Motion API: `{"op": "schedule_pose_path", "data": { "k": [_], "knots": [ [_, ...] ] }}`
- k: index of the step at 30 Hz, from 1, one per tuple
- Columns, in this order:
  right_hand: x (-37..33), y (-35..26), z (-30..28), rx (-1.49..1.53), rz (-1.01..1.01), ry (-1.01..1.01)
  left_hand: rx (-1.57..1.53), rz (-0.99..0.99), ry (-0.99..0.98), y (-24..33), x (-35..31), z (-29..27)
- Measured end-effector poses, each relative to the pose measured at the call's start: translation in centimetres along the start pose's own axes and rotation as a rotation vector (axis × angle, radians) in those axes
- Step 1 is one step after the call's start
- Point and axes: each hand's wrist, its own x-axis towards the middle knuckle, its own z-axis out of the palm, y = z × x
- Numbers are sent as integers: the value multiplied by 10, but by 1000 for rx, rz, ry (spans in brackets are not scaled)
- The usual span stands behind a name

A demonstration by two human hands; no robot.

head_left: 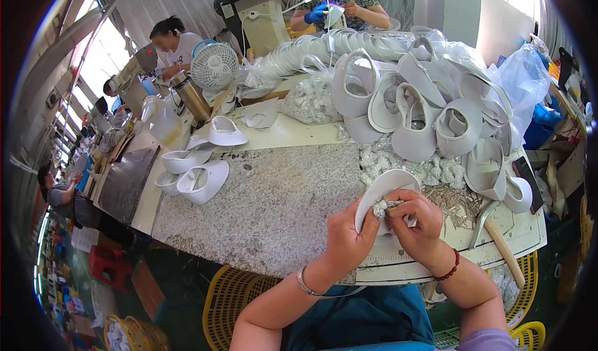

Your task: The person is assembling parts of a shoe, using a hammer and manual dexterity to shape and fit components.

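Near the table's front edge, my left hand (350, 236) is closed around the edge of a white curved piece (387, 186), broad at the front like a visor or a shoe upper. My right hand (418, 221) is closed at its inner side, thumb and fingers pinched together. Between the two hands shows a small crumpled whitish scrap (380, 209); the fingers hide exactly what the right hand grips. More white looped pieces (413, 123) are heaped beyond my hands. Several others (204, 181) stand at the left of the table.
A hammer (503, 251) with a wooden handle lies right of my right hand, near thin scraps (458, 206). Further back are a fan (214, 66), a metal flask (190, 97) and a sewing machine (268, 24) with a blue-gloved co-worker. Yellow baskets (233, 304) stand below the table.
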Motion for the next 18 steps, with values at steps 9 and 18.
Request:
{"op": "schedule_pose_path", "data": {
  "k": [9, 18],
  "knots": [
    [-1, 2, -1, 43, 58, -8, -23, -26, -6, 2, 3, -2],
    [2, 4, -8, 37, 39, -60, -141, -115, -87, 6, 5, -7]
  ]
}}
